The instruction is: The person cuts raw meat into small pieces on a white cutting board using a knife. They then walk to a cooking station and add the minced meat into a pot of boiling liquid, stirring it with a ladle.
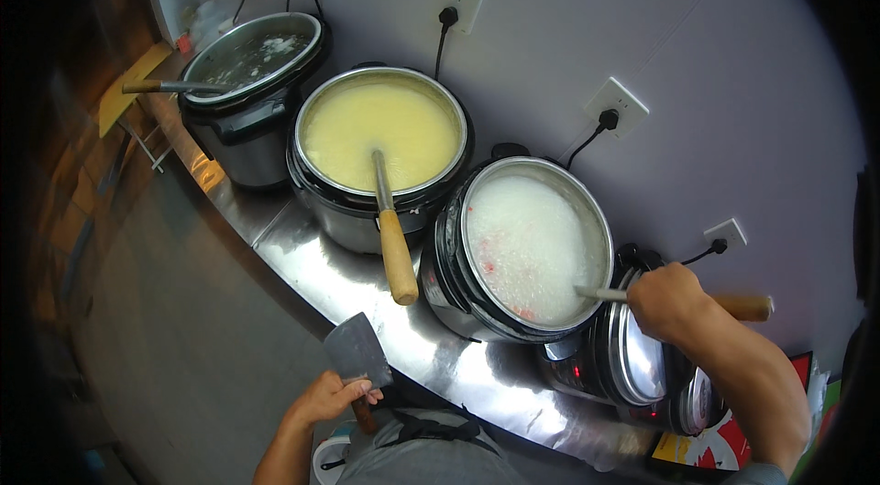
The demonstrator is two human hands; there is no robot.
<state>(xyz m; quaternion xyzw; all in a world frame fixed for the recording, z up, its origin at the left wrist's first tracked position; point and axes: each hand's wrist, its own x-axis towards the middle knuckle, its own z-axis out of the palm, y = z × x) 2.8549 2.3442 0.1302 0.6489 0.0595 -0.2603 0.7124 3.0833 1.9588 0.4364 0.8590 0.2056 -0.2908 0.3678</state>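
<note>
My right hand (665, 303) grips the metal shaft of a wooden-handled ladle (741, 307). Its lower end is hidden in white, frothy liquid (526, 244) with red bits, inside an open electric cooker (469, 254). Near my waist, my left hand (337, 394) holds a cleaver (357, 351) by its dark wooden handle, blade up, apart from the pots. A second ladle with a pale wooden handle (397, 258) leans in the middle cooker of yellow liquid (385, 127). Further left, another ladle (141, 86) rests in a cooker of dark liquid (251, 62) with white pieces.
The cookers stand on a shiny metal counter (302, 265) along the wall. Lidded cookers (636, 354) are at the right, beside a red and yellow printed item (715, 440). Black power cords run to wall sockets (459, 7). A white container (331, 457) is low by my waist.
</note>
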